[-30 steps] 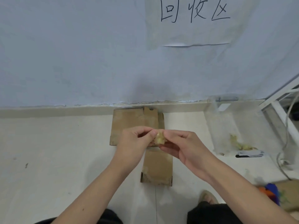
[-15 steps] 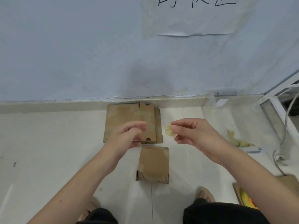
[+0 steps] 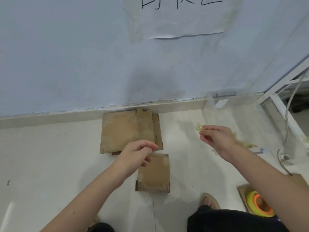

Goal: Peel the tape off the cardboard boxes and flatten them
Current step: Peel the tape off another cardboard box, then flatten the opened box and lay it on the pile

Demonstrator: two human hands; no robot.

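Note:
A stack of flattened cardboard boxes (image 3: 127, 131) lies on the floor against the wall. In front of it sits a smaller brown cardboard box (image 3: 154, 174), pressed flat. My left hand (image 3: 138, 154) hovers over the gap between them, fingers loosely curled and empty. My right hand (image 3: 215, 136) is out to the right and pinches a crumpled yellowish wad of tape (image 3: 199, 127) between thumb and fingertips, near the clear plastic bin (image 3: 210, 104).
The clear bin holds more tape scraps (image 3: 247, 144). A white metal frame (image 3: 282, 84) and a grey cable (image 3: 287, 121) stand at the right. A yellow and orange tape roll (image 3: 258, 205) sits on cardboard at bottom right. My sandalled foot (image 3: 209, 200) is beside the small box.
Both hands held the tape wad together over the boxes; my left hand let go and my right hand carried the wad rightward toward the clear bin.

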